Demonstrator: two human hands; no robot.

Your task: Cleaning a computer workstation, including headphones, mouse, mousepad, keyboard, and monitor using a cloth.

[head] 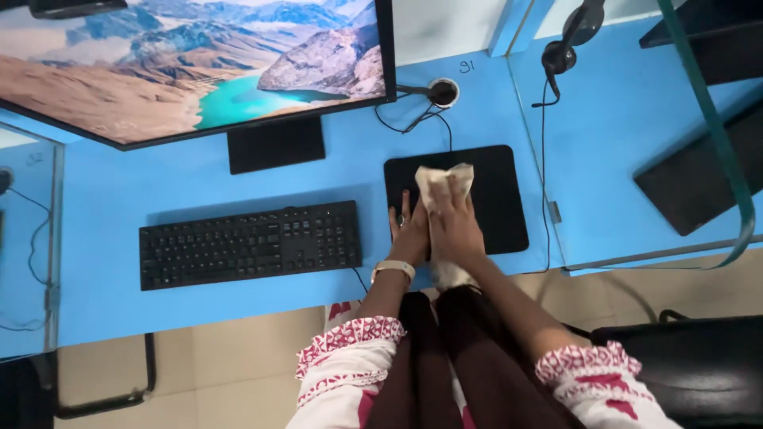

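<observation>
**Cloth on mouse pad, both hands down**

Sleeves first: our white sleeves with red patterned cuffs [350, 338] sat closest to the lens, dark fabric hanging between the forearms. Below them were beige floor tiles and, at lower right, a black chair seat [691, 365].

Right hand [455, 222] lay flat, fingers stretched out, pressing a crumpled off-white cloth [445, 179] onto the black mouse pad [501, 199]. We couldn't tell whether the fingers pinched the cloth or only pushed on it. One end of the cloth stuck out past the fingertips at the pad's upper middle; another bit showed under the wrist at the desk edge.

Left hand [407, 230] rested just beside the right, touching it, fingers extended on the pad's left edge, gripping nothing we could see. It wore a ring, and a pale watch band [393, 270] sat on that wrist.

Pad sat on the blue desk [119, 199], right of the black keyboard [250, 242], near but apart from it. Monitor [191, 63] stood behind the keyboard and showed a mountain lake picture. A cable grommet [443, 91] sat behind the pad with wires running out of it. A headset [568, 40] hung past the divider on the neighbouring blue desk, where dark flat items lay at far right.
</observation>
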